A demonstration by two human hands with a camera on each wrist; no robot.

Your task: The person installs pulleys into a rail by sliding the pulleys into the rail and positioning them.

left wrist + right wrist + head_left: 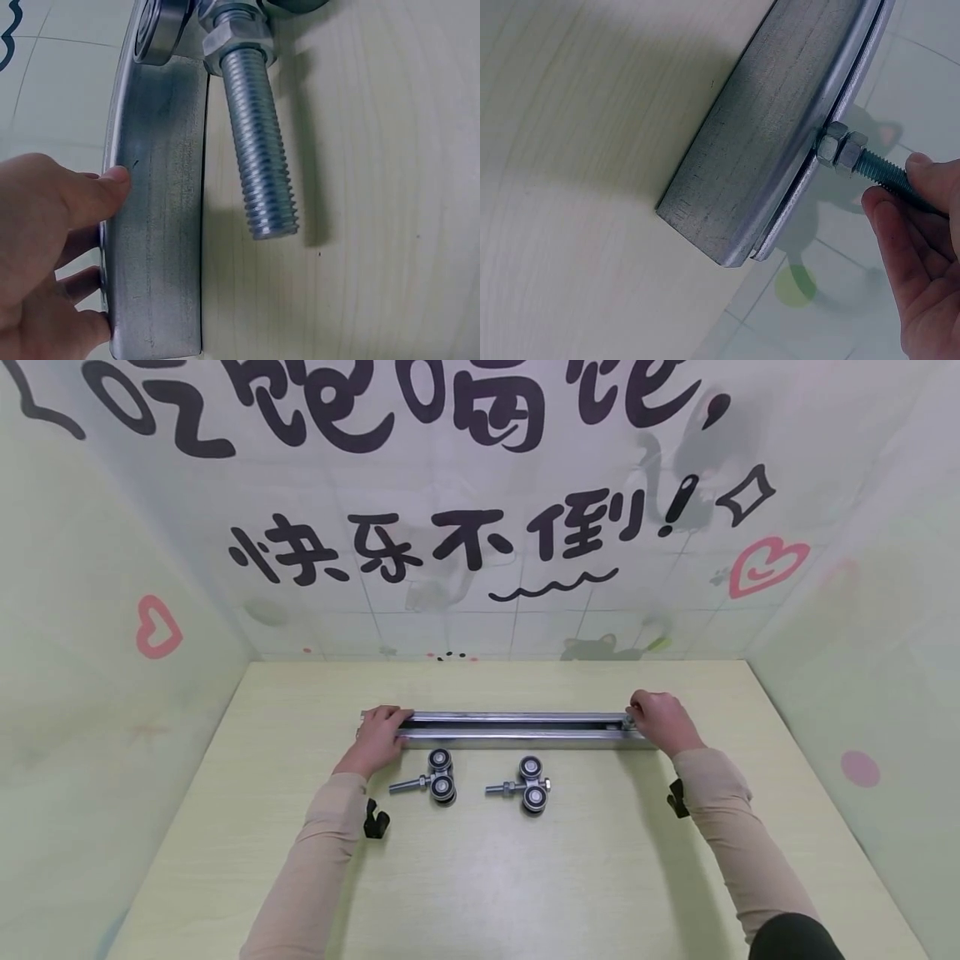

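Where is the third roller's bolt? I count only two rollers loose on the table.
In the right wrist view, a threaded bolt sticks out of the metal track's right end slot, pinched by the right hand.

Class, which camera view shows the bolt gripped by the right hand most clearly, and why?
The right wrist view: the bolt, with its nuts, sticks out of the metal track, pinched in the right hand. The head view shows that hand covering the track's end. The left wrist view shows only another, loose bolt.

bright, even light | soft shadows | wide-angle edge distortion | wrist views slightly soft
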